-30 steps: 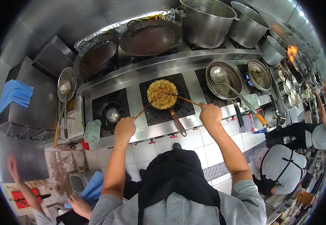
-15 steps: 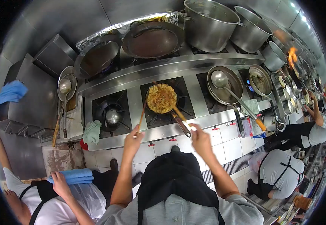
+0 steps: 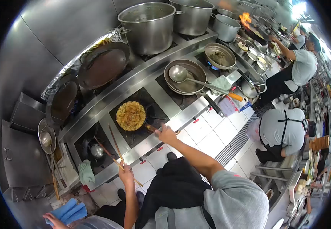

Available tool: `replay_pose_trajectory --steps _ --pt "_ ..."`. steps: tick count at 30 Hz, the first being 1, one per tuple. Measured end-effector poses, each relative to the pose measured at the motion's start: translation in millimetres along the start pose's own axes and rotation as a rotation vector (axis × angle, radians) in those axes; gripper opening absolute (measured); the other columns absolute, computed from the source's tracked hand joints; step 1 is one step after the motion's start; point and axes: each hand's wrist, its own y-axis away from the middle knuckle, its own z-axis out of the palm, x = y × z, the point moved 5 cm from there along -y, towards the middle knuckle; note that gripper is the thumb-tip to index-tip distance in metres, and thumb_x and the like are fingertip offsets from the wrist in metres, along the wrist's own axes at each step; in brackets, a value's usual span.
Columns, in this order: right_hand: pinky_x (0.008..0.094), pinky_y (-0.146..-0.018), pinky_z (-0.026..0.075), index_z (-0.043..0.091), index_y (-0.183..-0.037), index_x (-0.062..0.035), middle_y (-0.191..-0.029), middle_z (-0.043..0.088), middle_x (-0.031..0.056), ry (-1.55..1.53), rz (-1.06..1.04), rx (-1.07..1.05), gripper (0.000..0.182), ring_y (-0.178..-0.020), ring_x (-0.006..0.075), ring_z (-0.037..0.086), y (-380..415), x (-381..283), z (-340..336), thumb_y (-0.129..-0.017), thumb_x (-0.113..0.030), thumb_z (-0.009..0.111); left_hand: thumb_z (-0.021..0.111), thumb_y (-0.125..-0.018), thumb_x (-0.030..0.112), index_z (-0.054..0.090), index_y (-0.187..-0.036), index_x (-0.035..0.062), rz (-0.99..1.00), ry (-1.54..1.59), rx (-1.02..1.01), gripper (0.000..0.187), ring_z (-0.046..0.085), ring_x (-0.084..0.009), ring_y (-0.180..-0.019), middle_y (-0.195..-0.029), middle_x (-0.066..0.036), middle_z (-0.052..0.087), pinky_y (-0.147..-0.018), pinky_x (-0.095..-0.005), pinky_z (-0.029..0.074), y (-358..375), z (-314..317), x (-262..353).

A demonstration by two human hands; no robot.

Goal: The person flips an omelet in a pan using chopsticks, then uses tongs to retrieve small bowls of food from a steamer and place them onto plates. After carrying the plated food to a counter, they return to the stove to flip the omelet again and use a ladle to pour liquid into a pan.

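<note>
My left hand (image 3: 126,174) is closed around a pair of long wooden chopsticks (image 3: 116,144), which point up and left over the stove's front edge. With my right hand (image 3: 166,133) I grip the handle of a small frying pan (image 3: 145,119). A golden-brown, egg-like round of food (image 3: 130,116) fills that pan, which sits over a burner on the steel stove (image 3: 161,97). The chopstick tips are apart from the food, nearer the left burner, where a ladle bowl (image 3: 97,150) rests in a dark wok.
Two dark woks (image 3: 103,65) and large pots (image 3: 146,28) line the back. A pan (image 3: 185,76) holding a ladle (image 3: 211,86) is to the right. A co-worker's hand is by blue cloths (image 3: 68,212), lower left. A person (image 3: 281,131) bends at right; another stands near flames (image 3: 245,20).
The view has turned to the right. Both chopsticks are now in my left hand, away from the food. My right hand has moved onto the pan handle. The co-worker's blue cloths have shifted lower.
</note>
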Motion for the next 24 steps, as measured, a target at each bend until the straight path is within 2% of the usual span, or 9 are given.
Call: replay_pose_trajectory --steps 2,5,7,11,15,16,19,20,24 --pt "0.0412 -0.052 0.048 0.051 -0.115 -0.0012 -0.071 0.061 0.0179 -0.673 0.639 -0.92 0.043 -0.053 0.0292 0.061 33.6 7.1 66.4 -0.092 -0.038 0.047 0.048 -0.09 0.01 0.051 -0.122 0.0069 -0.004 -0.049 0.013 0.033 0.044 -0.0062 -0.049 -0.07 0.0 0.051 -0.039 -0.0213 0.035 -12.1 -25.3 -21.3" --pt "0.0405 -0.049 0.049 0.058 -0.101 0.0003 -0.072 0.062 0.02 -0.573 0.65 -0.868 0.048 -0.048 0.0266 0.061 68.0 -25.2 74.9 -0.095 -0.042 0.038 0.05 -0.089 0.012 0.055 -0.116 0.0041 0.278 -0.341 0.168 0.028 0.052 -0.0132 -0.06 -0.074 -0.004 0.057 -0.054 -0.0268 0.044 -80.4 -75.5 -108.6" --pt "0.0407 -0.058 0.05 0.056 -0.103 0.0013 -0.079 0.063 0.022 -0.642 0.574 -0.568 0.047 -0.065 0.0301 0.065 66.8 -5.3 107.8 -0.095 -0.042 0.038 0.052 -0.087 0.014 0.058 -0.108 0.0023 0.353 -0.517 0.211 0.024 0.056 -0.0184 -0.066 -0.076 -0.008 0.06 -0.066 -0.0306 0.046 -28.2 -45.3 -35.7" --pt "0.0428 -0.079 0.047 0.054 -0.11 -0.0003 -0.095 0.062 0.0239 -0.74 0.799 -0.842 0.045 -0.092 0.0392 0.059 58.6 -34.6 65.0 -0.093 -0.041 0.042 0.056 -0.085 0.019 0.058 -0.104 0.0032 0.255 -0.577 0.214 0.025 0.059 -0.021 -0.069 -0.076 -0.011 0.061 -0.065 -0.0341 0.046 -59.4 -45.0 -59.1" --pt "0.0418 -0.075 0.047 0.053 -0.113 -0.0023 -0.094 0.062 0.0232 -0.634 0.563 -0.511 0.046 -0.089 0.0375 0.061 67.3 -6.4 98.8 -0.093 -0.042 0.042 0.061 -0.081 0.02 0.059 -0.102 0.0042 0.315 -0.514 0.239 0.027 0.061 -0.026 -0.072 -0.081 -0.014 0.063 -0.067 -0.0353 0.047 -75.8 -33.2 -55.2" --pt "0.0296 -0.046 0.047 0.054 -0.104 -0.002 -0.071 0.056 0.0088 -0.683 0.499 -0.479 0.045 -0.052 0.0179 0.057 73.8 -1.4 124.3 -0.094 -0.044 0.042 0.062 -0.079 0.02 0.06 -0.1 0.0034 0.34 -0.488 0.25 0.027 0.061 -0.029 -0.076 -0.085 -0.016 0.062 -0.068 -0.0365 0.047 -93.7 -34.3 -68.4" --pt "0.0302 -0.047 0.048 0.055 -0.103 -0.0023 -0.071 0.056 0.0095 -0.675 0.525 -0.448 0.044 -0.053 0.019 0.058 70.8 -0.3 131.9 -0.094 -0.043 0.041 0.062 -0.079 0.019 0.061 -0.099 0.0025 0.274 -0.726 0.275 0.026 0.06 -0.0306 -0.079 -0.087 -0.016 0.059 -0.07 -0.0379 0.047 -101.6 -26.2 -57.1" --pt "0.0439 -0.081 0.045 0.056 -0.112 -0.004 -0.099 0.062 0.0221 -0.69 0.672 -0.512 0.045 -0.096 0.039 0.057 68.8 -4.3 119.8 -0.093 -0.042 0.041 0.062 -0.078 0.019 0.062 -0.098 0.0031 0.327 -0.756 0.314 0.026 0.06 -0.032 -0.081 -0.087 -0.017 0.058 -0.071 -0.0397 0.048 -101.2 -23.2 -52.7" --pt "0.0431 -0.09 0.043 0.055 -0.117 -0.01 -0.112 0.06 0.019 -0.679 0.731 -0.522 0.043 -0.106 0.0367 0.055 69.3 -6.3 117.4 -0.092 -0.042 0.042 0.06 -0.079 0.018 0.058 -0.112 0.0082 0.343 -0.825 0.34 0.035 0.06 -0.0328 -0.097 -0.112 -0.019 0.059 -0.08 -0.0418 0.048 -98.0 -11.4 -32.7"
